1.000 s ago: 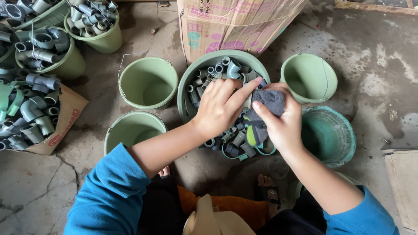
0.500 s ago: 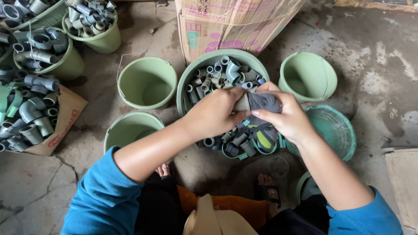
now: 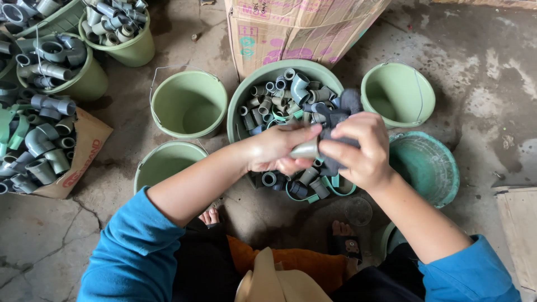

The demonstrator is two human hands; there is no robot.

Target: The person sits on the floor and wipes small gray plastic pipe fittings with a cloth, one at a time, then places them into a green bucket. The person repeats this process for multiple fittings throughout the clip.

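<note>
1. Far left of the concrete floor: a flattened brown cardboard piece with a heap of grey plastic pipe elbows on it, and a few green bits mixed in.
2. Top left, two pale green plastic buckets stuffed with grey fittings, one by the left edge and one just right of it.
3. Next over, two empty pale green buckets: one with a wire handle and another below it, partly under the left forearm.
4. Middle: a big green round basin full of small grey pipe fittings, with a printed cardboard box right behind it.
5. Left hand sits over the basin's near edge, fingers curled shut round a short grey pipe fitting, gripping its left end.
6. Right hand meets it, fingers closed on a dark grey-blue rag that's pressed against the fitting's right end. The fitting is held between both hands, above the basin.
7. Right side: another empty pale green bucket, and a grubby teal round bowl just beside the right wrist.
</note>
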